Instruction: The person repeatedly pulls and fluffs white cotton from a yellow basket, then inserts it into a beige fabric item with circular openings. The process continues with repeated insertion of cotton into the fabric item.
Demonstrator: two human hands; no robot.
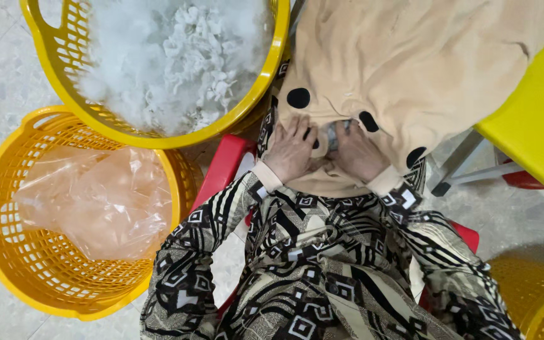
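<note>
Beige plush fabric, a soft toy skin (423,56) with black spots, lies across the person's lap and up against a yellow worktop (536,119), both hands pressed at a small opening in its lower edge. The left hand (292,151) and right hand (359,154) have fingers curled closed around the rim of the gap, where a tuft of white stuffing (337,135) shows. Judging by its limp, flat look, the skin seems barely filled. A yellow basket (51,38) heaped with white fibre sits just beside the knees; another basket (7,252) holds clear plastic wrap (96,201).
</note>
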